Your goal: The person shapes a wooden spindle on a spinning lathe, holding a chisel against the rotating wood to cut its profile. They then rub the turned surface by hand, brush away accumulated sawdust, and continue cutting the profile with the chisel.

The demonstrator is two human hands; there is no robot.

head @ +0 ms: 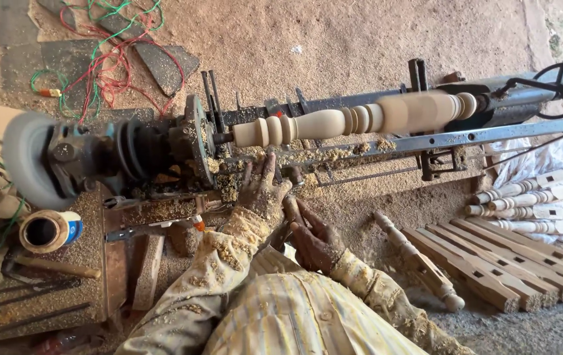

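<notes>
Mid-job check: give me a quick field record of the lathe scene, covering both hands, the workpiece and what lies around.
Workpiece: turned wooden spindle mounted on the lathe
Left hand: fingers spread below the spindle, coated in sawdust
Right hand: wrapped around a wooden tool handle
Floor right: finished turned legs on white cloth, square blanks beside them
Floor left: tape roll
Top left: red and green wires
</notes>
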